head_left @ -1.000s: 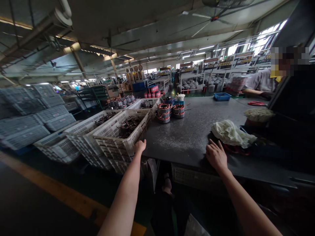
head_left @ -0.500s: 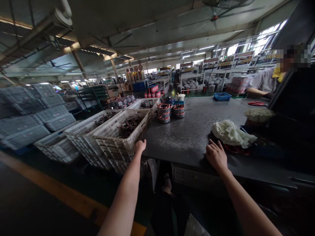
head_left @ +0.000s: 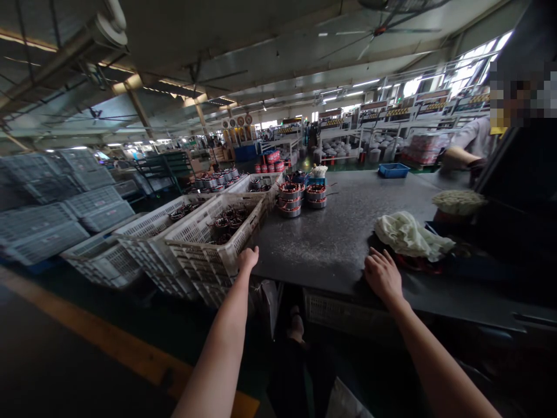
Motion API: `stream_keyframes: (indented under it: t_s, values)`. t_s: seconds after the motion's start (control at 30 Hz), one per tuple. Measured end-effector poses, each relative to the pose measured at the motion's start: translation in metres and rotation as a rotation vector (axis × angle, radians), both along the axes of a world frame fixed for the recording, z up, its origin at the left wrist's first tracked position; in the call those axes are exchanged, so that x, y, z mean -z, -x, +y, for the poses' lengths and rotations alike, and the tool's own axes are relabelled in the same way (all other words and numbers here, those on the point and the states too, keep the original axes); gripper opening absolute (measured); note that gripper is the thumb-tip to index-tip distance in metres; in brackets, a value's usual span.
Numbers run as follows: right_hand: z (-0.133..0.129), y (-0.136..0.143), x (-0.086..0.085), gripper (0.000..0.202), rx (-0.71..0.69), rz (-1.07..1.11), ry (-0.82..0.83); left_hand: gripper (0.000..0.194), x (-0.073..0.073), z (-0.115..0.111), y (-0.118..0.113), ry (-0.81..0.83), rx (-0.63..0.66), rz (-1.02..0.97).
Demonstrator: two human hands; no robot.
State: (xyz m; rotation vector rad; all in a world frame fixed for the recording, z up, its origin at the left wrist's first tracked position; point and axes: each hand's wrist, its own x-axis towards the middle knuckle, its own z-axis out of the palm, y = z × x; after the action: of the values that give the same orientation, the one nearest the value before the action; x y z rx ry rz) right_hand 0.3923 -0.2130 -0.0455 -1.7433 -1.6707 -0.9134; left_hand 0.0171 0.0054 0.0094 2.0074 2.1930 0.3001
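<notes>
My left hand (head_left: 248, 259) rests where the table's left edge meets the corner of a white plastic crate (head_left: 204, 255). Its thumb side shows, but the other fingers are hidden, so I cannot tell what they grip. My right hand (head_left: 383, 277) lies on the dark table (head_left: 322, 244) near its front edge, fingers loosely spread and nothing held. Just beyond it is a crumpled pale cloth (head_left: 409, 235) on top of darker things. Stacked motor stators (head_left: 290, 199) with copper-coloured windings stand farther back on the table, beside a second stack (head_left: 316, 196).
More wound stators (head_left: 228, 223) fill part of the near crate. Other crates (head_left: 104, 258) stand to the left. A blue tray (head_left: 393, 170) sits at the table's far side. Right of it, a co-worker's arm (head_left: 463, 155) reaches over the table. A pale bundle (head_left: 459, 202) is nearer.
The co-worker's arm has shifted and is blurred. The red-handled item on the table near that person is no longer visible. Both my hands stay in place.
</notes>
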Motion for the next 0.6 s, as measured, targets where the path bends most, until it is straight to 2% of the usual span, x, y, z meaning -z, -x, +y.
stream_keyframes:
  t_s: [0.6]
  values:
    - [0.0003,-0.0005,0.0019,0.015,0.015,0.016,0.022,0.055,0.0055,0.0046,0.0013,-0.004,0.0,-0.009]
